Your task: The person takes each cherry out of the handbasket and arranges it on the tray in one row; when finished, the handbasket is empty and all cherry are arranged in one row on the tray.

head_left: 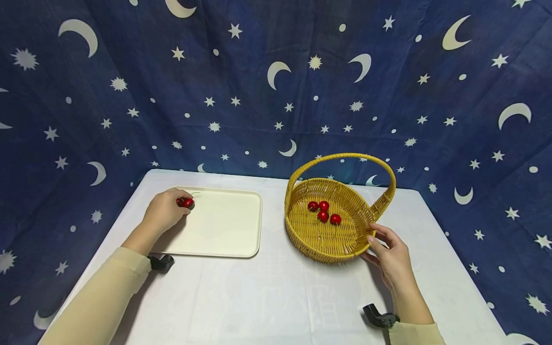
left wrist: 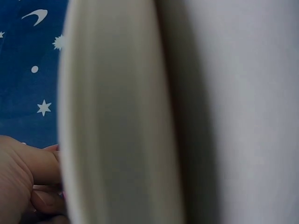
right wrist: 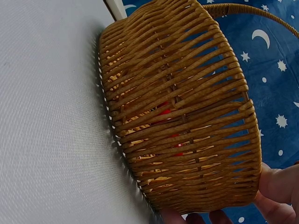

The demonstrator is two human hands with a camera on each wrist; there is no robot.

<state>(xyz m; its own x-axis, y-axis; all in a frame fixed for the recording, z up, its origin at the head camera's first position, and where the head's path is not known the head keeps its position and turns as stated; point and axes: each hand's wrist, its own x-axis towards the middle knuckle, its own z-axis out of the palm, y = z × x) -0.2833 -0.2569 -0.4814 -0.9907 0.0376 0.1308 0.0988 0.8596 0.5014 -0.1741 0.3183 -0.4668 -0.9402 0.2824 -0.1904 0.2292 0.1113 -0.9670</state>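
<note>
"So, how are the hands posed?"

"The left hand (head_left: 166, 211) reaches over the left edge of the cream tray (head_left: 224, 223), back upward, thumb and fingers pinched together on two red cherries (head_left: 186, 203). The right hand (head_left: 392, 258) comes up from the table's near edge and grips the woven basket (head_left: 308, 249) at its near right rim, thumb on top, fingers against the outer wall."

"And where do those two stand on the table (head_left: 241, 297)?"

"The tray lies towards the far left corner; the basket sits near the far edge, right of the middle, with four more cherries (head_left: 323, 216) on its floor."

"Anything the wrist views add?"

"The right one looks at the basket's side from low down — fingertips (right wrist: 173, 217) show beneath the wall, and bits of red glint through the weave. From the head, those fingers are mostly out of sight."

"What about the left wrist?"

"Mostly the tray's blurred edge, with part of the hand at the left border and a starry curtain (left wrist: 28, 88) behind. The pinched cherries are all but hidden there — just a speck of pinkish red. I can't tell whether they touch the tray, and both sleeves (head_left: 101, 297) run out of the head view"
</note>
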